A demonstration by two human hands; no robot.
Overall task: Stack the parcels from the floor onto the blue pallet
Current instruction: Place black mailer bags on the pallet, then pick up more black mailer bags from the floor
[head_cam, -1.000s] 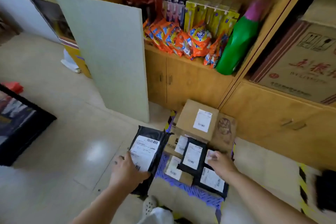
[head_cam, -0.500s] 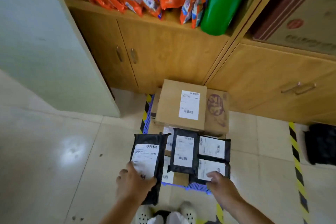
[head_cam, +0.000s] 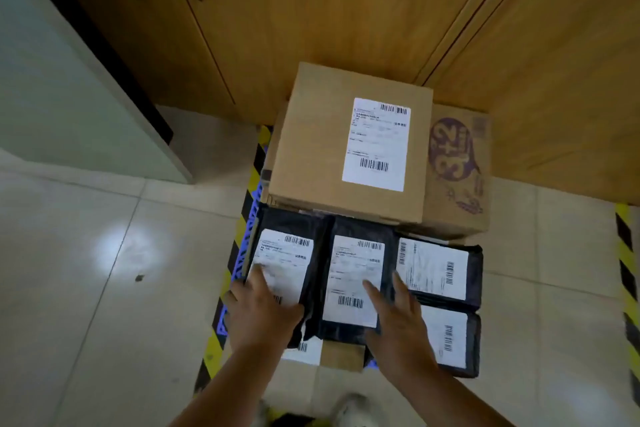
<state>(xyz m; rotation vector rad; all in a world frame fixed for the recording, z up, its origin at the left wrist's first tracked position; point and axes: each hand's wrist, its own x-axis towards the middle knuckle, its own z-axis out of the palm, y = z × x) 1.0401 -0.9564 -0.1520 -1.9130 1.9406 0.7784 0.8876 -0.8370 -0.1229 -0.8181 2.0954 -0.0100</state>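
Note:
The blue pallet shows only along its left edge, under a pile of parcels. At the front left of the pile lies a black labelled parcel, and my left hand rests flat on its near end. Beside it sits a second black parcel; my right hand presses on its right side with straight fingers. Two more black parcels lie to the right. Behind them stands a brown box with a white label, next to a printed carton.
Wooden cabinet doors rise right behind the pile. A pale green board leans at the left. Yellow-black tape marks the tiled floor around the pallet. My shoes stand at its near edge.
My left hand has brought the black parcel from beside the pallet onto the pile's front left. My right hand shifted from the right parcels to the middle one. The view tilted down and closer.

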